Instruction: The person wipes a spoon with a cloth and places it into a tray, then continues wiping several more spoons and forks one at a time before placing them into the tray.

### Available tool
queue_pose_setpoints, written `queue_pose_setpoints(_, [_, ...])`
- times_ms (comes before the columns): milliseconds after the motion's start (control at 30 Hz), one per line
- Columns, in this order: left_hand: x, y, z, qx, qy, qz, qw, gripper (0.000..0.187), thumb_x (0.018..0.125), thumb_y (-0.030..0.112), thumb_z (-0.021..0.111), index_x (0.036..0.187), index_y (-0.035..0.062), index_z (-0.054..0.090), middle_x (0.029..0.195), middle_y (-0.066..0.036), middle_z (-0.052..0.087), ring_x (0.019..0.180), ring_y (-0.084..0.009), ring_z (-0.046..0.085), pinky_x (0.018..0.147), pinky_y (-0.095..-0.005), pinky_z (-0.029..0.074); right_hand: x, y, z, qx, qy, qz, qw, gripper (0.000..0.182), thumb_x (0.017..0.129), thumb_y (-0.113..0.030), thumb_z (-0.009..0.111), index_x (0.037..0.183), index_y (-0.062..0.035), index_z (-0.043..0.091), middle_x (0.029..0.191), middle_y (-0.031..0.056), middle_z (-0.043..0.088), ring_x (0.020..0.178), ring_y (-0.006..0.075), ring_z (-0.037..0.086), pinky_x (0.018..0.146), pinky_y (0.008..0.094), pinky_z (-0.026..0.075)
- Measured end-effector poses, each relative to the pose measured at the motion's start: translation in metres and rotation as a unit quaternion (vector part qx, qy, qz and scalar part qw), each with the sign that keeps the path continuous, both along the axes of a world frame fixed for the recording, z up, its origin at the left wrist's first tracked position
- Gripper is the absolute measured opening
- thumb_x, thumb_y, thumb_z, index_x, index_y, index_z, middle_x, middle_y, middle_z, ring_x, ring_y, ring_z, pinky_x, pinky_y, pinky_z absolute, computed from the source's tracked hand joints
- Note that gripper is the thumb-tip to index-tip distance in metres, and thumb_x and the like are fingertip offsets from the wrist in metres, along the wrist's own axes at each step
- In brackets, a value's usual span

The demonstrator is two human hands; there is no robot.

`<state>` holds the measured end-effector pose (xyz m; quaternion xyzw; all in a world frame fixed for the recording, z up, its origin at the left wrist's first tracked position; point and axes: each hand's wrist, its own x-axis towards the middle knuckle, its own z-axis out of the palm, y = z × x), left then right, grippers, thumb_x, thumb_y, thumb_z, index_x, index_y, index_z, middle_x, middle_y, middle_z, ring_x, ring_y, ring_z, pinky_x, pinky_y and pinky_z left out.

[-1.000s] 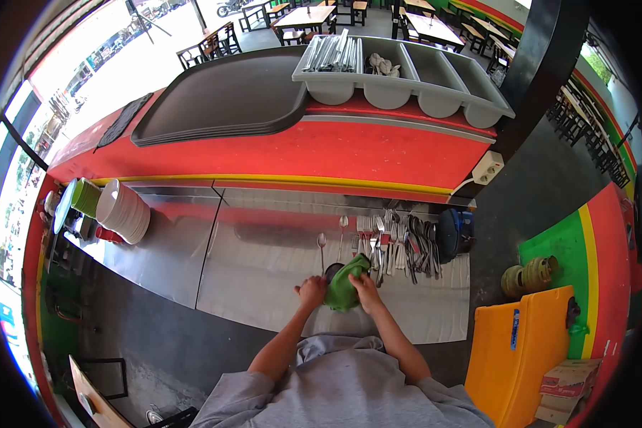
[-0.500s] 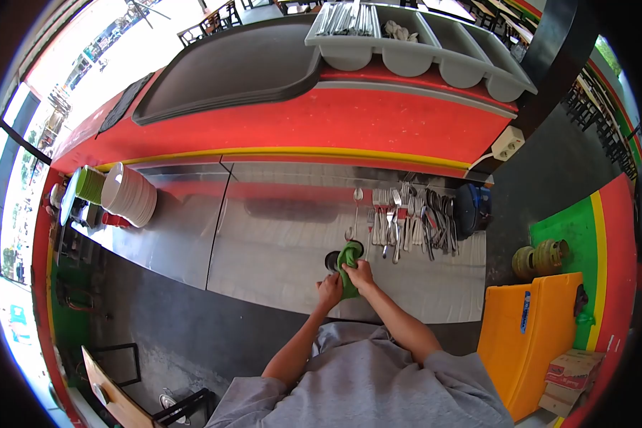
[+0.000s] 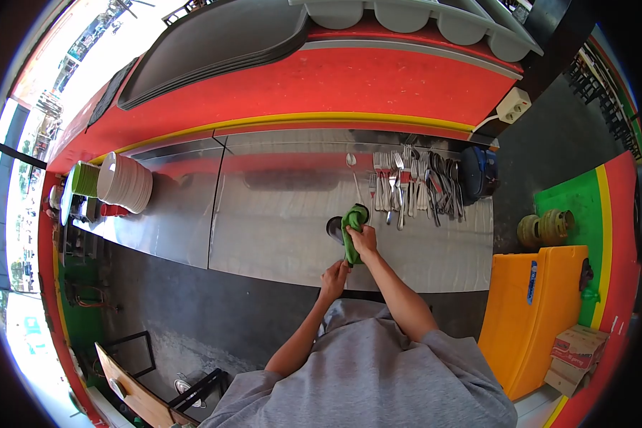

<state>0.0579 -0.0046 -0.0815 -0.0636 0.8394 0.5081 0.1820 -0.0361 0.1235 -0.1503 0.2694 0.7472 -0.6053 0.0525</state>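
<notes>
Right of the cloth (image 3: 349,246), the carton (image 3: 578,357) bears unreadable lettering (image 3: 575,344).

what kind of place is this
Probably the serving or prep counter of a casual eatery: a stack of white plates, forks and other cutlery laid out on a metal worktop, and large dark trays on the red ledge above.
</notes>
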Motion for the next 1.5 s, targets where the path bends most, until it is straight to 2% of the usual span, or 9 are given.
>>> queue_pose_setpoints(233, [0.001, -0.004, 0.015, 0.012, -0.005, -0.008, 1.0, 0.04, 0.095, 0.039, 0.047, 0.082, 0.0048, 0.062, 0.065, -0.007, 0.06, 0.059, -0.0165, 0.057, 0.059, -0.0319, 0.043, 0.003, 0.0, 0.001, -0.05, 0.025, -0.018, 0.998, 0.025, 0.079, -0.023, 0.069, 0.085, 0.0009, 0.068, 0.069, 0.003, 0.063, 0.059, 0.0107, 0.056, 0.053, 0.0293, 0.044])
queue_pose_setpoints(333, [0.002, -0.007, 0.011, 0.048, -0.029, -0.007, 0.998, 0.039, 0.095, 0.037, 0.047, 0.082, 0.004, 0.062, 0.063, -0.008, 0.058, 0.058, -0.0141, 0.054, 0.057, -0.0305, 0.043, 0.005, 0.0, 0.002, -0.107, 0.035, -0.026, 0.993, 0.031, 0.076, -0.028, 0.07, 0.082, 0.0015, 0.068, 0.07, 0.0068, 0.065, 0.064, 0.0136, 0.06, 0.059, 0.032, 0.046])
queue_pose_setpoints(467, [0.014, -0.01, 0.009, 0.06, 0.005, -0.031, 0.998, 0.038, 0.095, 0.036, 0.048, 0.081, 0.0029, 0.061, 0.062, -0.008, 0.056, 0.059, -0.0131, 0.052, 0.058, -0.0299, 0.043, 0.004, 0.0, 0.008, -0.145, 0.055, -0.041, 0.987, 0.021, 0.081, -0.022, 0.066, 0.081, -0.0011, 0.066, 0.068, 0.0018, 0.061, 0.058, 0.0097, 0.055, 0.052, 0.0281, 0.043])
queue_pose_setpoints(533, [0.023, -0.009, 0.027, 0.061, 0.003, -0.036, 0.997, 0.038, 0.095, 0.035, 0.048, 0.081, 0.0025, 0.061, 0.062, -0.008, 0.056, 0.06, -0.0133, 0.053, 0.058, -0.0303, 0.043, 0.005, 0.002, 0.021, -0.092, 0.063, -0.013, 0.994, 0.022, 0.082, -0.022, 0.064, 0.084, 0.0001, 0.066, 0.068, 0.0033, 0.062, 0.06, 0.0112, 0.056, 0.055, 0.0298, 0.044])
queue_pose_setpoints(567, [0.025, -0.009, 0.036, 0.068, -0.023, -0.041, 0.997, 0.041, 0.097, 0.034, 0.045, 0.081, -0.0014, 0.058, 0.065, -0.005, 0.052, 0.063, -0.0123, 0.047, 0.06, -0.0285, 0.04, 0.006, 0.0, 0.021, -0.068, 0.079, -0.006, 0.995, 0.023, 0.082, -0.022, 0.064, 0.085, 0.0002, 0.065, 0.069, 0.0036, 0.062, 0.061, 0.0116, 0.057, 0.056, 0.0302, 0.044])
queue_pose_setpoints(733, [0.024, -0.01, 0.024, 0.055, 0.02, -0.023, 0.998, 0.04, 0.096, 0.033, 0.046, 0.079, -0.0008, 0.059, 0.063, -0.008, 0.055, 0.06, -0.0141, 0.052, 0.057, -0.0307, 0.042, 0.007, -0.002, 0.012, 0.019, 0.113, 0.007, 0.993, 0.028, 0.086, -0.026, 0.062, 0.089, 0.0021, 0.064, 0.072, 0.009, 0.063, 0.064, 0.0171, 0.059, 0.06, 0.0346, 0.045])
queue_pose_setpoints(933, [0.015, -0.001, 0.023, 0.005, 0.058, 0.012, 0.998, 0.04, 0.095, 0.031, 0.048, 0.073, -0.001, 0.059, 0.056, -0.013, 0.054, 0.052, -0.0185, 0.053, 0.052, -0.0348, 0.042, 0.006, 0.001, 0.011, 0.029, 0.106, -0.01, 0.994, 0.028, 0.086, -0.025, 0.06, 0.087, 0.0027, 0.063, 0.07, 0.01, 0.063, 0.062, 0.0177, 0.058, 0.059, 0.0357, 0.045])
queue_pose_setpoints(1167, [0.011, 0.009, 0.01, -0.014, 0.072, 0.054, 0.996, 0.04, 0.093, 0.03, 0.05, 0.069, -0.0006, 0.06, 0.053, -0.015, 0.053, 0.048, -0.0219, 0.051, 0.05, -0.0374, 0.04, 0.007, 0.003, 0.009, -0.053, 0.084, -0.026, 0.995, 0.025, 0.086, -0.023, 0.06, 0.085, 0.0014, 0.064, 0.069, 0.0063, 0.062, 0.062, 0.013, 0.057, 0.057, 0.0321, 0.044])
queue_pose_setpoints(1500, [0.012, 0.029, -0.02, 0.094, 0.007, 0.026, 0.995, 0.04, 0.095, 0.029, 0.049, 0.073, -0.0008, 0.063, 0.056, -0.007, 0.054, 0.05, -0.0133, 0.047, 0.049, -0.0319, 0.038, 0.011, 0.003, 0.016, -0.066, 0.094, -0.001, 0.993, 0.023, 0.084, -0.022, 0.063, 0.084, 0.001, 0.065, 0.068, 0.0043, 0.062, 0.06, 0.0111, 0.056, 0.054, 0.0297, 0.043])
